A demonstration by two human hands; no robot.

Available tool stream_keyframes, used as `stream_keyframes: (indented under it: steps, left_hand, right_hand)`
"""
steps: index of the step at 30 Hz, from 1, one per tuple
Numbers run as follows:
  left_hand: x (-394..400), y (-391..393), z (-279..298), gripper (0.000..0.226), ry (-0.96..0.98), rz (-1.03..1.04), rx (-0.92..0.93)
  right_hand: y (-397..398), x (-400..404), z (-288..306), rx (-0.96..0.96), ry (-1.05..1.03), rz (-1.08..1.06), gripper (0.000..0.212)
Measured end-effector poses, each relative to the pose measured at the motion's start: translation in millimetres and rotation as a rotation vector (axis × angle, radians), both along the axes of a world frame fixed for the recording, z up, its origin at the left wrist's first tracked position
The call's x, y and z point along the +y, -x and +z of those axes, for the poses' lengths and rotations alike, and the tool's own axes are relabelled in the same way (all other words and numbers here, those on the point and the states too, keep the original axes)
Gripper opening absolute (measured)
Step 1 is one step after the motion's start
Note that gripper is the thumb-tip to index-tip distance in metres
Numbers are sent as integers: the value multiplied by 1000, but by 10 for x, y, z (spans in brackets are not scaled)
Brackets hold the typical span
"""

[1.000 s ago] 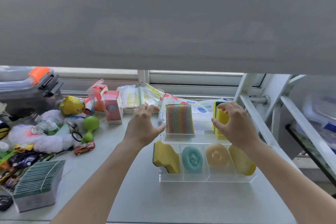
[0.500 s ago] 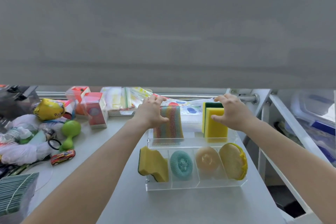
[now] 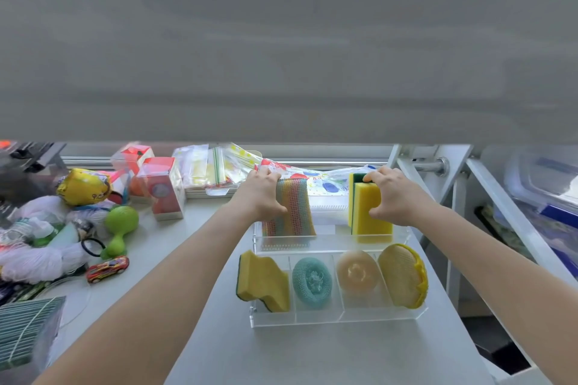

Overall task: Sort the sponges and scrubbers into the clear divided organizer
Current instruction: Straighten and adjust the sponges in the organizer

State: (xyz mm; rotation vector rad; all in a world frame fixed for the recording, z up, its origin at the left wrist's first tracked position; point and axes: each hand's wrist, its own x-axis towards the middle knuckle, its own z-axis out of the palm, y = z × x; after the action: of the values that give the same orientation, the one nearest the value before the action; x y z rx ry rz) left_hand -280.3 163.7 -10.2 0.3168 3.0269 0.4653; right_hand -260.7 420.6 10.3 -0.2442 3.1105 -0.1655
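Observation:
The clear divided organizer (image 3: pixel 331 320) stands on the white table in front of me. Its front row holds a wavy yellow sponge (image 3: pixel 264 281), a teal mesh scrubber (image 3: pixel 312 283), a peach round scrubber (image 3: pixel 358 272) and a yellow netted sponge (image 3: pixel 402 275). In the back row a rainbow striped mesh sponge (image 3: pixel 295 206) stands upright at the left, with my left hand (image 3: pixel 264 194) gripping its left edge. At the right, upright yellow-and-green sponges (image 3: pixel 366 212) are pinched by my right hand (image 3: pixel 392 197).
Toys, white yarn, a green maraca (image 3: pixel 120 223), a toy car (image 3: pixel 108 269) and red boxes (image 3: pixel 162 189) crowd the table's left. Plastic bags (image 3: pixel 215 169) lie behind the organizer. A white metal frame (image 3: pixel 453 178) and storage bins are at the right.
Both hands have closed in: the left hand now grips the rainbow sponge's edge and the right hand pinches the yellow sponges from top and side. The view tilted down slightly.

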Motion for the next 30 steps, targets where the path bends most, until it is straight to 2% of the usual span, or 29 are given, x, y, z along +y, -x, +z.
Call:
stream_keyframes:
  steps: [7,13,17,21,25,30]
  left_hand:
    - [-20,65,44,74,-90,7,-67]
    - [1,99,129,60,-197,-36,96]
    - [-24,80,56,63,-157,-46,103]
    - [-68,95,11,72,-110,-15,64]
    - [-72,58,-49,84,-74,3,-5]
    - [-57,41,-104,83,-97,-23,12]
  right_hand:
    - [104,-18,18,-9,94,-39,84]
    - [250,-55,61,-75,50,-104,95]
    - [256,-34,-38,-187,82,-168,100]
    - [228,41,-77,-211,125,-166,106]
    - [184,108,-92,-172,193,-152,102]
    - [182,151,-137,-109,275,-150,100]
